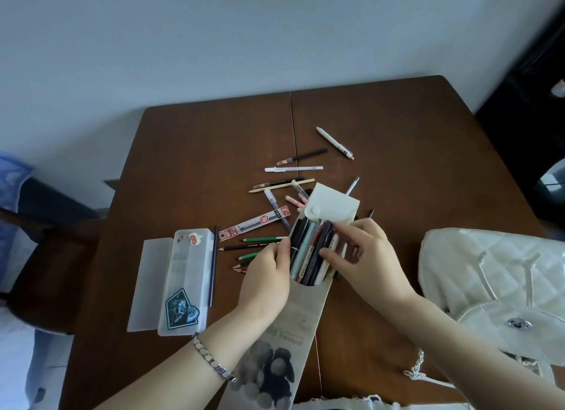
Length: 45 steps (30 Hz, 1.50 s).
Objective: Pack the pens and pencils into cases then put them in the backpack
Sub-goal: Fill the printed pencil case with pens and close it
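Note:
A long beige fabric pencil case (305,308) lies in front of me with its snap flap (331,206) thrown open at the far end. Several pens (310,253) stick out of its mouth. My left hand (266,275) grips the case's left edge at the opening. My right hand (367,257) pinches the pens from the right, thumb pressing on them. A clear plastic pencil box (186,282) lies open at the left, its lid (149,284) beside it. Loose pens and pencils (290,168) are scattered beyond. The white quilted backpack (495,281) sits at the right.
A red-and-white refill packet (255,224) lies among the loose pencils. A white pen (334,143) lies farthest back on the brown table (412,153). A dark pencil (213,266) lies along the plastic box's right side. A chair (36,226) stands left of the table.

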Motion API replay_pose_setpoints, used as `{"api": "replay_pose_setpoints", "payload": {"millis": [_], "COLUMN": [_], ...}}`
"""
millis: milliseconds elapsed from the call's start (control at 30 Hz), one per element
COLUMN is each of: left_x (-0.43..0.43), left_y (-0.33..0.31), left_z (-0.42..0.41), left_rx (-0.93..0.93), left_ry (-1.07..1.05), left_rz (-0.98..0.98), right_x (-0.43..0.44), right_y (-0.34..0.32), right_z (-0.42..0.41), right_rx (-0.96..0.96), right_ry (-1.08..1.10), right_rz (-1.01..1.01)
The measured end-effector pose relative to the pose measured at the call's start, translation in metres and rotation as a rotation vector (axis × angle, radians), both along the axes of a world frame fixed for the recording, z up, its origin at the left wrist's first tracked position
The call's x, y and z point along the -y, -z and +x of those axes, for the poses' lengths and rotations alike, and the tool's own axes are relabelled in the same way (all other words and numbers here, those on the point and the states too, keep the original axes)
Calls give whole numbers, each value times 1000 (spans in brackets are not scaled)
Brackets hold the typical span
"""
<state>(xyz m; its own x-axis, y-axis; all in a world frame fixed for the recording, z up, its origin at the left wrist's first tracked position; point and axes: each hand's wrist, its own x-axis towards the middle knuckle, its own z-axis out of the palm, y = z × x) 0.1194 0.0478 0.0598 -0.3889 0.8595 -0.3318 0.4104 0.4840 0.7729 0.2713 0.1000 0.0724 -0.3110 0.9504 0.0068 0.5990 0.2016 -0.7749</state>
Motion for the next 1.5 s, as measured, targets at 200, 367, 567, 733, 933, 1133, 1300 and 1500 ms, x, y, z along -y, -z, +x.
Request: {"api": "replay_pose_setpoints", "payload": {"millis": [200,367,567,733,933,1133,1300,1500], "left_x": [0,0,9,15,8,-5,-5,-8], "left_y": [1,-1,0,0,-9,-12,-10,-3], "left_z": [-6,-14,-27,-24,-14,4,2,10], "left_rx": [45,10,-52,-104,-136,-255,-431,-808], "left_ry": [68,182,280,313,334,377,640,807], "left_rz": [-84,-119,-149,-133,-54,13,222,564], "right_x": [-25,-54,-51,-53,-34,-1,-6,-18], "right_y": [-3,-5,11,19,3,5,1,-10], "right_z": [15,19,27,26,17,12,15,10], "right_rx": [-21,144,425,162,-418,-230,-271,-249], "right_ry": [-2,-257,-492,-170,173,139,251,261], "right_rz": [52,-36,310,-48,-640,-505,-399,-238]}}
